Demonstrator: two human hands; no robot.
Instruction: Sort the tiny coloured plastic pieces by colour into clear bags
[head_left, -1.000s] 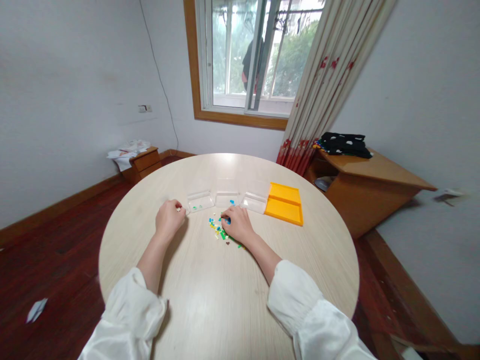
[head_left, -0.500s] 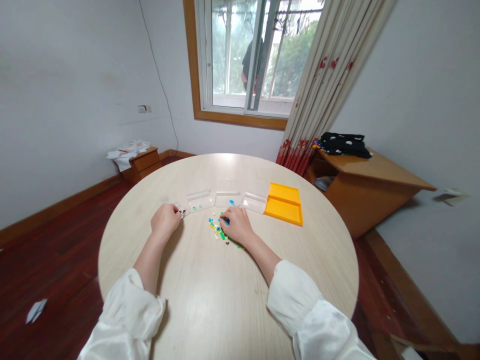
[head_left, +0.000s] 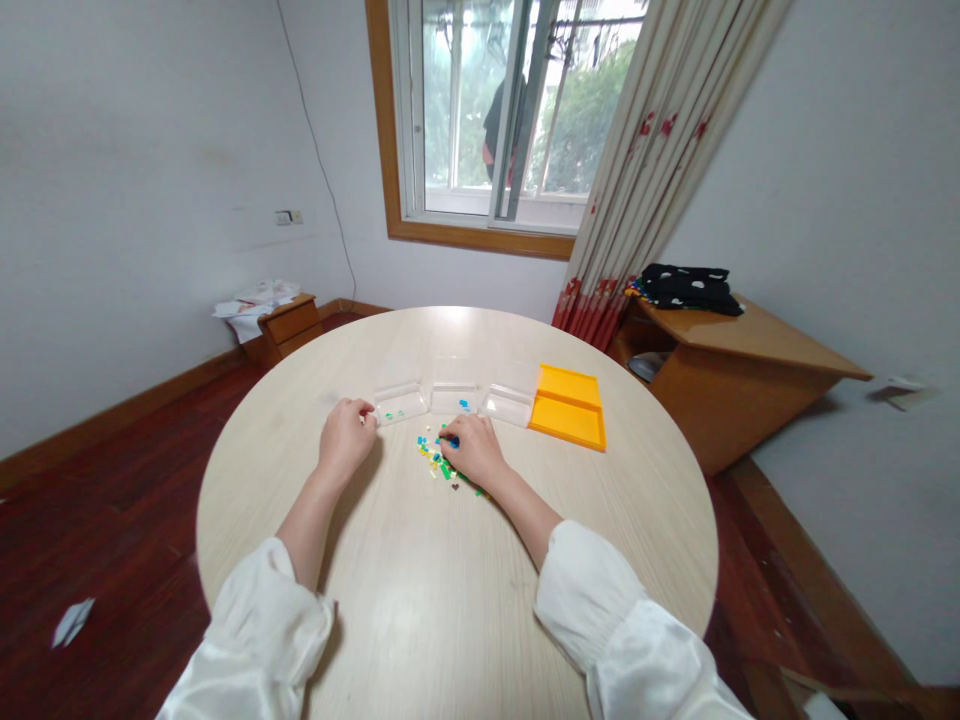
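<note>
My left hand [head_left: 348,434] is by the left end of a clear plastic box [head_left: 411,404] that holds a few small green bricks. Its fingers are curled together, and whatever they may pinch is hidden. Over a loose pile of tiny toy bricks [head_left: 435,458], blue, green, yellow, white and brown, rests my right hand [head_left: 475,448]. The fingers there are bent inward; blue shows beneath them, but I cannot tell if it is held. A second clear box [head_left: 446,404], with some blue bricks, stands just beyond that hand. Another clear box [head_left: 507,404] adjoins it on the right.
An opened yellow plastic case [head_left: 568,424] lies at the right end of the row of boxes. Everything stands on a round pale wooden table [head_left: 420,600]. Behind are a window [head_left: 465,110] and a curtain [head_left: 645,150]; a wooden desk [head_left: 750,370] stands at right.
My left hand has shifted right and slightly up, covering the brown pieces that showed beside its fingertips. The right hand stays nearly still over the pile.
</note>
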